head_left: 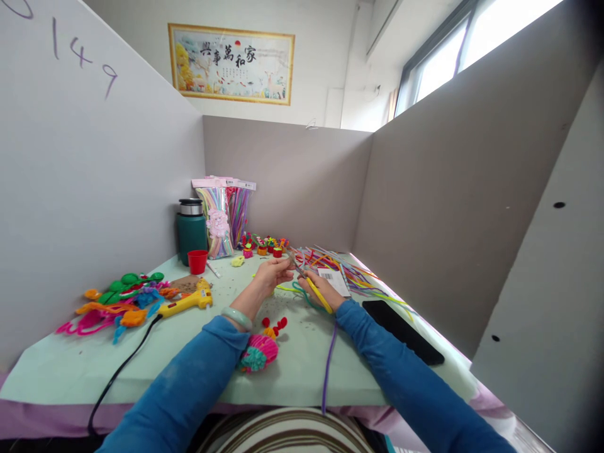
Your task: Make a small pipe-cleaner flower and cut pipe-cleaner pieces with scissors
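My right hand (330, 293) grips a pair of scissors (321, 298) by the yellow handles, the blades pointing up and left. Over the middle of the table, my left hand (271, 277) is closed in a pinch at the blade tips; whatever sits between its fingers is too small to make out. Teal and yellow fuzzy stems lie under the hands. A purple pipe cleaner (329, 371) runs from below my right wrist to the table's front edge. Beside my left forearm rests a pink and teal pipe-cleaner figure (262, 351) with red knobs.
To the left lie a yellow glue gun (186, 305) with a black cord and a colourful craft pile (127, 299). A green flask (191, 233), red cup (197, 262) and bagged stems (217, 220) stand behind. Loose stems (349, 267) and a black phone-like slab (403, 330) lie right. Partition walls enclose the table.
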Tool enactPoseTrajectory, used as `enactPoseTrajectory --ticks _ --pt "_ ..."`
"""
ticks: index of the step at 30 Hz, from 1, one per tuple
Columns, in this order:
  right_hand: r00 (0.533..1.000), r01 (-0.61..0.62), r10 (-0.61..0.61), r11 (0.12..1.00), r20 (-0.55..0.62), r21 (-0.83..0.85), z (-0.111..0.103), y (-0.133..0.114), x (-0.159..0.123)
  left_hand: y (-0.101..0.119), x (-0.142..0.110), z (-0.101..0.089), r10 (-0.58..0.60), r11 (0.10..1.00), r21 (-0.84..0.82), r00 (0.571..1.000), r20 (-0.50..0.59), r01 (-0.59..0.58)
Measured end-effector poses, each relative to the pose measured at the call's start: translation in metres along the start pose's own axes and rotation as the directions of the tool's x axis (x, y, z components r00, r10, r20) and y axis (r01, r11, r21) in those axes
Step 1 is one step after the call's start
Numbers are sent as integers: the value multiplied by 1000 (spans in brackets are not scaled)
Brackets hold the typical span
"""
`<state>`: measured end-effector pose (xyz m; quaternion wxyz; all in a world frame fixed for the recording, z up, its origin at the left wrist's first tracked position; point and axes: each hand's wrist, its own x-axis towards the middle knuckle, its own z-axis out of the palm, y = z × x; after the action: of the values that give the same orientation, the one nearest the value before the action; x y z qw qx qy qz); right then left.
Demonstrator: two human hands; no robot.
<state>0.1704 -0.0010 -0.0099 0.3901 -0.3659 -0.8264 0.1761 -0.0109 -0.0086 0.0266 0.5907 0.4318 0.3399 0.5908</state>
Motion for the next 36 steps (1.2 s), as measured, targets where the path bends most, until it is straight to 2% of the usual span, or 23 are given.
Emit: enactPoseTrajectory --ticks 10,19,31,33,36 --pt "1000 -2 2 1000 -12 -5 2 0 1 3 -3 3 -7 999 34 1000 -16 7" --pt "1000 -6 6 1000 -2 -19 -1 -6 1 -1 4 -3 23 999 28 999 -31 -22" --pt "1000 -14 14 1000 7 -8 -2 -7 0 -2 12 -10 131 991 -24 984 -125 -135" --pt "1000 -12 12 1000 1 -15 -1 -5 1 -2 11 -9 123 990 -48 986 -110 -129" --pt "1000 -5 5 1000 -1 -24 0 -3 1 -2 9 -6 50 997 -59 998 -41 -53"
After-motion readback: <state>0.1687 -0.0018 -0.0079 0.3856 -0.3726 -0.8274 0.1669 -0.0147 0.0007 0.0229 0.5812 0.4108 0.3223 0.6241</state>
